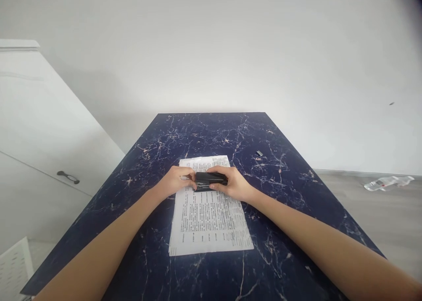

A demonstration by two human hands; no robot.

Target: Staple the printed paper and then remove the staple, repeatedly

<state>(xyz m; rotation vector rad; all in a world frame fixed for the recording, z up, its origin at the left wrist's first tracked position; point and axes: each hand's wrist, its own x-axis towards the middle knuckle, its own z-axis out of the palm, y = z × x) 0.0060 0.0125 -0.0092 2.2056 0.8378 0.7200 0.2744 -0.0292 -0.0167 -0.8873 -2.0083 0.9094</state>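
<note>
A black stapler [207,178] is held sideways above the printed papers [207,222], its top arm lifted a little from its base at the left side. My left hand [180,180] pinches the stapler's left end between thumb and fingers. Around its right end my right hand [229,181] is closed, thumb on the near side. The papers lie on the dark blue marbled table [151,248], slightly fanned at the edges. On the table to the right, beyond my right hand, is a small grey strip [259,153] that looks like staples.
A white cabinet [49,129] with a dark handle stands to the left of the table. The wall [211,50] rises behind the table's far edge. Clear plastic bottles [385,183] lie on the floor to the right. A white perforated object [15,266] is at the lower left.
</note>
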